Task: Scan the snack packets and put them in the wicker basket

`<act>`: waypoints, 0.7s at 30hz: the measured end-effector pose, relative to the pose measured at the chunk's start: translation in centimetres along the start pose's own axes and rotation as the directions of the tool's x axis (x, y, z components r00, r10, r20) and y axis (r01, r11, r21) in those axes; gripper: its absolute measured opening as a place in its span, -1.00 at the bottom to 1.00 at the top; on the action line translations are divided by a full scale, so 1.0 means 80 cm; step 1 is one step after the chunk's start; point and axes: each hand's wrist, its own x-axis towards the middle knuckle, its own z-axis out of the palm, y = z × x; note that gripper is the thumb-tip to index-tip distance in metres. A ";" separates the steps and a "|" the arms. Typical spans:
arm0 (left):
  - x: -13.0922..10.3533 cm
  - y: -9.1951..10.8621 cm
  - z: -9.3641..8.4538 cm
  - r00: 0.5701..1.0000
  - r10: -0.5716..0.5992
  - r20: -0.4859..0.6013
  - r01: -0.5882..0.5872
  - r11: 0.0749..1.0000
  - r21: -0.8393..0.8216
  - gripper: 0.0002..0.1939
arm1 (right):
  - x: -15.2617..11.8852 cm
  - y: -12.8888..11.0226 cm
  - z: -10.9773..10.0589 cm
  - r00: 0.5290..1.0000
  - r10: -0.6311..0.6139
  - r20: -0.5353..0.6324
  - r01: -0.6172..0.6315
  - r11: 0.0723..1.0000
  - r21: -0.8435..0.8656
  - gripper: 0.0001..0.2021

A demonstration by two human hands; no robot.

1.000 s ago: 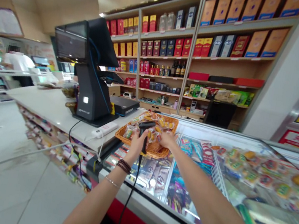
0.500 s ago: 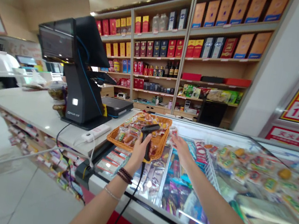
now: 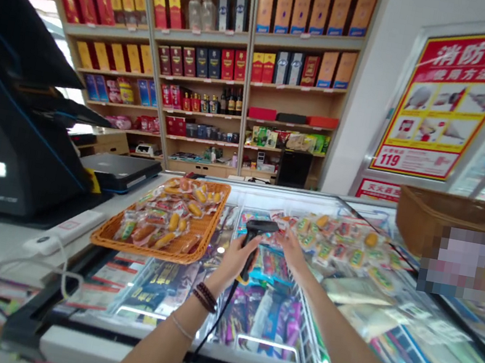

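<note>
My left hand [image 3: 235, 261] is wrapped around the handle of a black barcode scanner [image 3: 261, 227], whose cord runs down along my forearm. My right hand [image 3: 292, 250] pinches a small clear-wrapped snack [image 3: 279, 237] just off the scanner's front; the scanner and my fingers partly hide it. Left of the hands, an orange wicker basket [image 3: 197, 247] holds several individually wrapped snacks that look like sausages and small rolls. The basket rests on the glass top of a chest freezer [image 3: 129, 346]. More wrapped snacks [image 3: 345, 240] lie to the right of my right hand.
A black checkout terminal [image 3: 13, 122] and a flat black device [image 3: 120, 171] stand on the left counter. Colourful packs [image 3: 265, 317] show through the freezer glass. A brown basket [image 3: 417, 228] sits at the right. Behind are shelves of boxed bottles [image 3: 197, 64] and a red wall poster [image 3: 454, 100].
My view has swung to the right, so the basket and terminal appear further left. Both hands have moved away from above the basket to its right, the scanner and the snack now closer together.
</note>
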 end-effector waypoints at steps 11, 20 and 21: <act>-0.029 0.013 -0.009 0.998 -0.052 -0.023 0.052 0.999 -0.008 -0.21 | -0.013 -0.011 -0.012 0.995 0.091 0.045 -0.096 0.985 0.146 -0.37; -0.021 0.002 -0.001 0.999 -0.039 -0.002 0.039 0.999 0.011 -0.28 | -0.006 -0.011 -0.010 0.993 0.089 0.078 -0.092 0.995 0.040 -0.32; -0.022 0.003 -0.001 0.999 -0.038 -0.009 0.038 0.999 0.003 -0.29 | -0.005 -0.011 -0.011 0.993 0.087 0.081 -0.090 0.995 0.034 -0.32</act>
